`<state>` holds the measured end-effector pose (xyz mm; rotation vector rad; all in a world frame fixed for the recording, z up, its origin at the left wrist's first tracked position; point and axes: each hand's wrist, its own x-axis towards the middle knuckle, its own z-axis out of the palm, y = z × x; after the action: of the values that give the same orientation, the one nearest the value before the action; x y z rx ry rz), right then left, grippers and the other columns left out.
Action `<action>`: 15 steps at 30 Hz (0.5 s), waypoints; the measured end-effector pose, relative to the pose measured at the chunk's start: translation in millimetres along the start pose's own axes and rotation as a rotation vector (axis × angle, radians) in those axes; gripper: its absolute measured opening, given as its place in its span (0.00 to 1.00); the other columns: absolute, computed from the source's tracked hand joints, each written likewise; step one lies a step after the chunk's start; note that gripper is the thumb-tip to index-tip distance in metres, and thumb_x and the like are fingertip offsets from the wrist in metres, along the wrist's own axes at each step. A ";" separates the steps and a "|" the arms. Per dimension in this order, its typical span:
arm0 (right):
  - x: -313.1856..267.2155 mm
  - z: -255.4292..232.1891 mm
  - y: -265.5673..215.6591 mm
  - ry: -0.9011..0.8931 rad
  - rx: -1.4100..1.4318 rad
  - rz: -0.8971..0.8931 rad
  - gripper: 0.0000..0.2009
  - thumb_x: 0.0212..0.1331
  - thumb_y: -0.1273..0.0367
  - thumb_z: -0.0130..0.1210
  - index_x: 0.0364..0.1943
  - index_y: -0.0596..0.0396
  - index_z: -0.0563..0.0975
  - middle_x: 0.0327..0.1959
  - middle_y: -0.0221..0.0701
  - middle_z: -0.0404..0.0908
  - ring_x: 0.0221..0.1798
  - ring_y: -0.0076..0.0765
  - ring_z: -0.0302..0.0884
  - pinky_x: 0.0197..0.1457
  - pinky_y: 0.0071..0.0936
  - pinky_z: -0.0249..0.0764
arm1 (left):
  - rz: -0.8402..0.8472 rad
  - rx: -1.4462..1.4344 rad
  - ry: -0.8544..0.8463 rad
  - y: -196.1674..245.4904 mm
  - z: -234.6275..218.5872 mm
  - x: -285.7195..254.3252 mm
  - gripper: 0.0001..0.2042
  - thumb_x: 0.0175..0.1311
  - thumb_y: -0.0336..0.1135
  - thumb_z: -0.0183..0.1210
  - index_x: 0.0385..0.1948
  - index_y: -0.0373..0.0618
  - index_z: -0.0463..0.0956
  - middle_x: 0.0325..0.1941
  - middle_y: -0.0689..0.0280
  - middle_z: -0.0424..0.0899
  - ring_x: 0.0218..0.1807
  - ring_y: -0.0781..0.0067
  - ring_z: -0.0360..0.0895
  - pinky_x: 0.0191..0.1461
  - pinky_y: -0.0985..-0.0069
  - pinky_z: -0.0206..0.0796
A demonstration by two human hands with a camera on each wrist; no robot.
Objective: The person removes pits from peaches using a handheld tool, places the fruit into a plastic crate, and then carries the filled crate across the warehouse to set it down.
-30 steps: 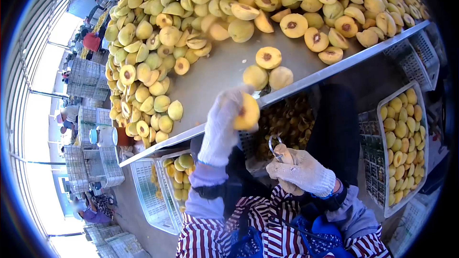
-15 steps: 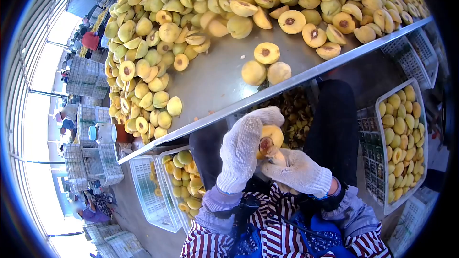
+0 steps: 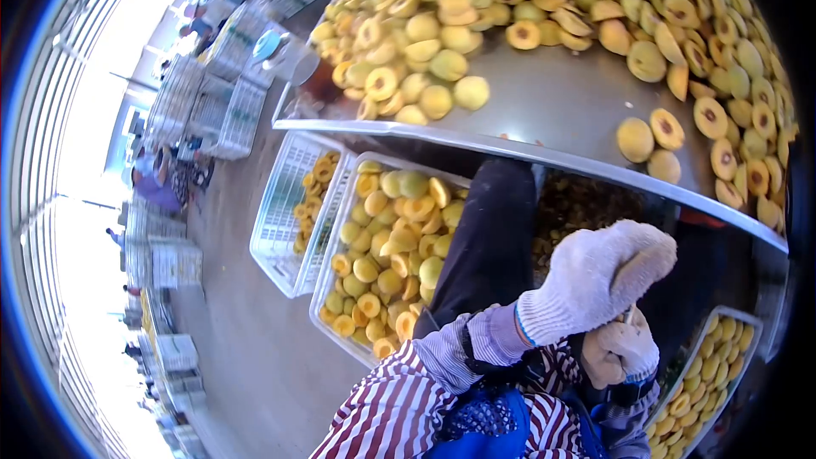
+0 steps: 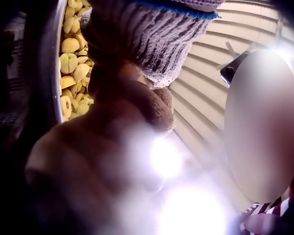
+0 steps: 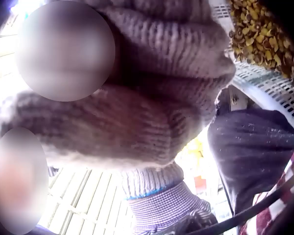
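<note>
Both hands wear white knit gloves and meet close to my chest, below the edge of a metal table [image 3: 510, 146]. My left hand [image 3: 595, 276] is curled over, its back to the head camera, so the peach half it grips is hidden there. Just under it, my right hand [image 3: 625, 348] is closed round a pitting tool, of which only a sliver of metal [image 3: 627, 316] shows. The wrist views show little more than glove fabric. A heap of halved yellow peaches [image 3: 476, 8] covers the table's far side.
A white crate [image 3: 327, 276] of pitted peach halves stands on the floor at my left, beside a nearly empty crate [image 3: 285, 195]. Another filled crate [image 3: 705, 374] is at lower right. A bin of pits [image 3: 586, 204] sits under the table. Stacked crates and people fill the far left.
My head has turned left, swinging the table to the upper right. The hands, brought together half a second ago, stay joined, and the left glove now covers the peach half.
</note>
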<state>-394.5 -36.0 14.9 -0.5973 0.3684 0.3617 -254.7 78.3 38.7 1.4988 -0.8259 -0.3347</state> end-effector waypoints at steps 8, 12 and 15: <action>24.4 -5.4 103.3 1.219 -1.955 -1.245 0.13 0.57 0.67 0.66 0.40 0.60 0.77 0.27 0.33 0.78 0.25 0.40 0.74 0.33 0.32 0.73 | -0.103 -0.843 -0.109 -10.8 -22.0 -9.5 0.11 0.71 0.41 0.57 0.40 0.41 0.75 0.41 0.62 0.83 0.40 0.69 0.83 0.40 0.71 0.75; 29.5 0.1 77.6 1.176 -2.396 -1.450 0.09 0.63 0.68 0.56 0.33 0.61 0.77 0.22 0.33 0.75 0.19 0.38 0.71 0.23 0.28 0.69 | -0.292 -0.711 0.126 -18.2 -87.3 -26.2 0.18 0.77 0.45 0.48 0.48 0.38 0.77 0.45 0.63 0.82 0.49 0.71 0.80 0.56 0.75 0.72; 37.7 -24.5 69.7 1.601 -2.955 -1.506 0.10 0.63 0.73 0.48 0.26 0.65 0.73 0.18 0.30 0.71 0.14 0.27 0.67 0.17 0.22 0.62 | -0.395 0.161 0.314 -11.4 -173.0 -67.4 0.15 0.73 0.43 0.52 0.48 0.41 0.80 0.46 0.61 0.85 0.49 0.67 0.82 0.54 0.71 0.73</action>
<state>-397.2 11.1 -53.2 1.9064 -0.2146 0.9623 -184.0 250.2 31.7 1.8106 -0.3092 -0.3171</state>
